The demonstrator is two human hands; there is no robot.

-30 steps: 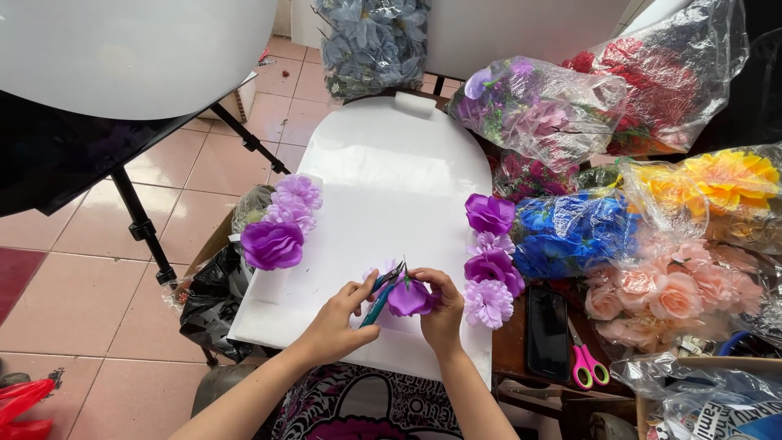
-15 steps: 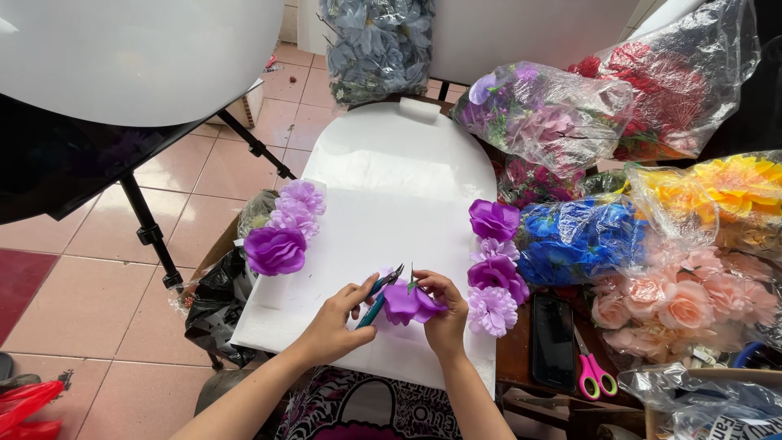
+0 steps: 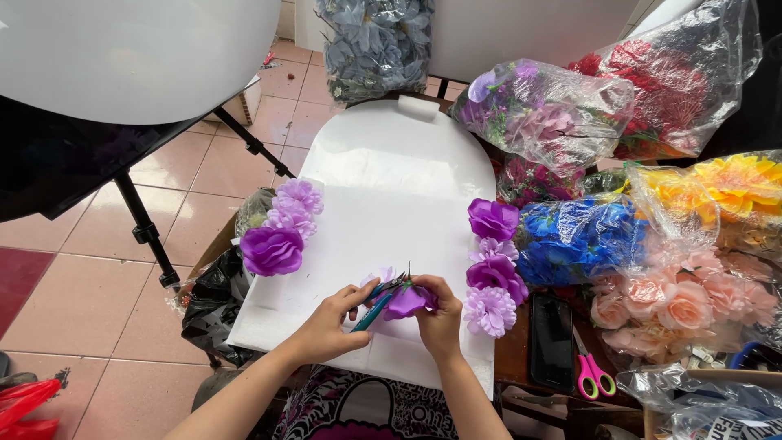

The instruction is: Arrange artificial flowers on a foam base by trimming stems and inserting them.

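Seven clear bags of fake flowers: grey at top centre, mauve, red, yellow, blue, pink, magenta. On the white board, three purple blooms left, four right. One phone, one pair of pink scissors.

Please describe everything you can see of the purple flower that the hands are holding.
The purple flower is a small artificial bloom with soft, fabric-like petals. The right hand pinches it just above the white foam board. The left hand puts the tips of a teal-handled cutter to its base. Its stem is hidden.
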